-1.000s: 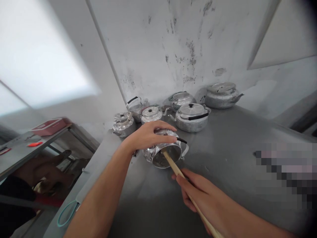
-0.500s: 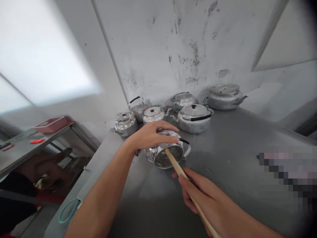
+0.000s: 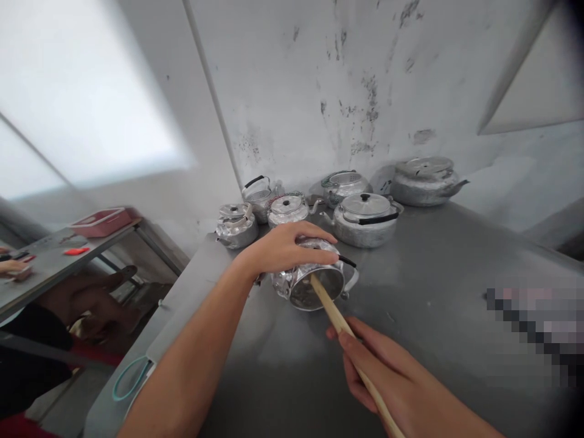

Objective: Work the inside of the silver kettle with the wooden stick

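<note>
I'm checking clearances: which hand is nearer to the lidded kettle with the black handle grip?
Left. The left hand rests on the tipped kettle, just in front of the lidded kettle; the right hand, gripping the wooden stick, is farther away, closer to the camera.

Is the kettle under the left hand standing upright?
No, the kettle lies tipped over, its open mouth facing the right hand.

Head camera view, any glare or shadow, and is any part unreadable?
In the head view, the bright patch at upper left is washed out and soft-edged; in the head view, the tilted kettle glints outside but is darker inside; in that same head view, pixelation blots out part of the right side.
</note>
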Demonstrator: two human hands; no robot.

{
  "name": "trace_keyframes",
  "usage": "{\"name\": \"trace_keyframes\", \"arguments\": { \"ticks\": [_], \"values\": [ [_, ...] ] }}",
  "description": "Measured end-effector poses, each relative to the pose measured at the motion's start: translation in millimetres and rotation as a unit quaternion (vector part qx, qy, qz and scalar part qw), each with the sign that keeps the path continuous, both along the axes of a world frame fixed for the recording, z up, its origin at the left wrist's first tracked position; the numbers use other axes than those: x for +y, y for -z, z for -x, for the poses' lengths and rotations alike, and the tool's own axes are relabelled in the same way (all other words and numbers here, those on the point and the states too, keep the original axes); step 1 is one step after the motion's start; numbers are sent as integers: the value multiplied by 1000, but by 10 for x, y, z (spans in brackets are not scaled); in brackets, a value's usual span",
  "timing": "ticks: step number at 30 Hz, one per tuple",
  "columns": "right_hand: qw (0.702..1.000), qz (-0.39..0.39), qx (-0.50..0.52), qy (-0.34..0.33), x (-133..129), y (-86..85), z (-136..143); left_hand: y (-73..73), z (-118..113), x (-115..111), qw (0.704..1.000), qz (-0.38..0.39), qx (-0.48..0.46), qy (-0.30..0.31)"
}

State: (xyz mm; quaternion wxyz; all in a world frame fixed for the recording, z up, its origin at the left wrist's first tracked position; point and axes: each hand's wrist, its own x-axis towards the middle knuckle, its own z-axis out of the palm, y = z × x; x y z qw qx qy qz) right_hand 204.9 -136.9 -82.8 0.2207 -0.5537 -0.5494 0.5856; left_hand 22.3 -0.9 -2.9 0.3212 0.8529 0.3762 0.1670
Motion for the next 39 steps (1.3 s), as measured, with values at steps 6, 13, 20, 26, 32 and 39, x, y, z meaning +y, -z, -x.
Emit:
{"name": "trace_keyframes", "arguments": {
  "ticks": [6,13,20,26,32,39],
  "values": [
    [1000,21,-1,-8,4,5,0,-5,0,-2,1000,2,-2,1],
    [997,80,-19,-10,38,-10,-13,-10,-8,-10,1000,4,-1,0],
    [996,83,-1,16,24,-75,13,-16,-9,-15,1000,0,-2,1],
    [996,83,-20,20,33,-134,26,-15,-13,-20,1000,3,1,-1],
    [992,120,-22,36,47,-203,47,-13,-6,-18,1000,1,3,1],
    [997,69,-19,10,35,-120,17,-9,1,-11,1000,0,6,3]
  ]
}}
